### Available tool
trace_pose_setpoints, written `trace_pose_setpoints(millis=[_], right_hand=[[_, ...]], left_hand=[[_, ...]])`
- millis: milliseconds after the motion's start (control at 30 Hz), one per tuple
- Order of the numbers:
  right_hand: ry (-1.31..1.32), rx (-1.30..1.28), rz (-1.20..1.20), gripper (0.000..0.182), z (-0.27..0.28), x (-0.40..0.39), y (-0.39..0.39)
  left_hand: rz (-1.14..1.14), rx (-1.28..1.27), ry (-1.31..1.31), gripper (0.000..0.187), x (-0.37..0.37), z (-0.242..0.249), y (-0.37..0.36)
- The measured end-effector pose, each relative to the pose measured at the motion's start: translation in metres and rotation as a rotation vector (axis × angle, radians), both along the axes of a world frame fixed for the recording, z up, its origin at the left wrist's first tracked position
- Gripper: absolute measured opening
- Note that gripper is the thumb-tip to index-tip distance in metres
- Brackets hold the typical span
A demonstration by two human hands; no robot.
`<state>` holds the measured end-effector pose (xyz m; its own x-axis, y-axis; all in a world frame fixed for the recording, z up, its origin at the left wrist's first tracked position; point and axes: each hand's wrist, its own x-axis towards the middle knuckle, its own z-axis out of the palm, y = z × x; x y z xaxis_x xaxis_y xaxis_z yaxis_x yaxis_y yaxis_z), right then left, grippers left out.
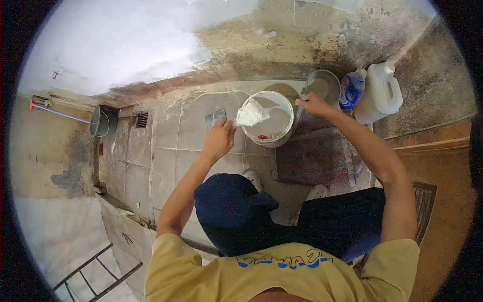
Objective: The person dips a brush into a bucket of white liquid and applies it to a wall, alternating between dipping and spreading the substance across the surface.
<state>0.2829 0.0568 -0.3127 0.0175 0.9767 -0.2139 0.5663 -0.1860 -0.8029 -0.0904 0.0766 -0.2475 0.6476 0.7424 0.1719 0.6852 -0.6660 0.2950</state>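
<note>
My left hand (pixel 219 142) is closed around a putty knife, and its blade carries a thick load of white paste (pixel 252 113) over the mouth of a white bucket (pixel 270 142). A flat grey blade (pixel 215 118) shows just beyond the same hand's knuckles. Inside the bucket lies greyish-white material, with a small red item (pixel 262 137) near the front wall. To the right of the rim, my right hand (pixel 316 104) has its fingers pinched together; I cannot tell what is in them.
Behind my right hand stand another bucket (pixel 327 80), a blue bottle (pixel 353 89) and a whitish jug (pixel 385 90). A dark mat (pixel 312 161) lies before my feet. At the far left are a dark bucket (pixel 104 121) and a floor drain (pixel 142 120); a ladder (pixel 95 274) is lower left.
</note>
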Motion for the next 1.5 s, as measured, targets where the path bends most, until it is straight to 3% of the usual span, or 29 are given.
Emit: trace_pose_setpoints(millis=[300,367,500,567,767,1000,1167,1500], right_hand=[[-0.014,-0.157,-0.012,0.061,-0.005,-0.013,0.011],[-0.057,-0.075,-0.078,0.059,0.001,-0.015,0.008],[-0.038,-0.21,-0.083,0.054,0.004,-0.021,0.015],[-0.139,0.023,-0.164,0.048,-0.009,-0.024,0.012],[-0.098,-0.106,-0.025,0.037,0.019,-0.028,0.009],[-0.119,-0.072,0.021,0.041,0.019,-0.031,0.01],[-0.166,-0.012,0.047,0.035,0.006,-0.027,0.015],[-0.188,-0.119,0.118,0.037,-0.004,-0.025,0.021]], left_hand=[[0.015,-0.054,0.147,0.016,0.001,-0.009,-0.016],[-0.024,-0.002,0.163,0.016,-0.004,-0.011,-0.017],[-0.038,-0.01,0.132,0.015,-0.008,-0.006,-0.017],[-0.049,-0.027,0.146,0.016,-0.011,-0.006,-0.017],[-0.015,-0.025,0.185,0.017,-0.021,-0.004,-0.03],[-0.05,-0.009,0.113,0.021,-0.029,-0.005,-0.033],[0.024,-0.006,0.202,0.026,-0.04,-0.003,-0.043],[0.026,-0.006,0.224,0.02,-0.044,0.006,-0.047]])
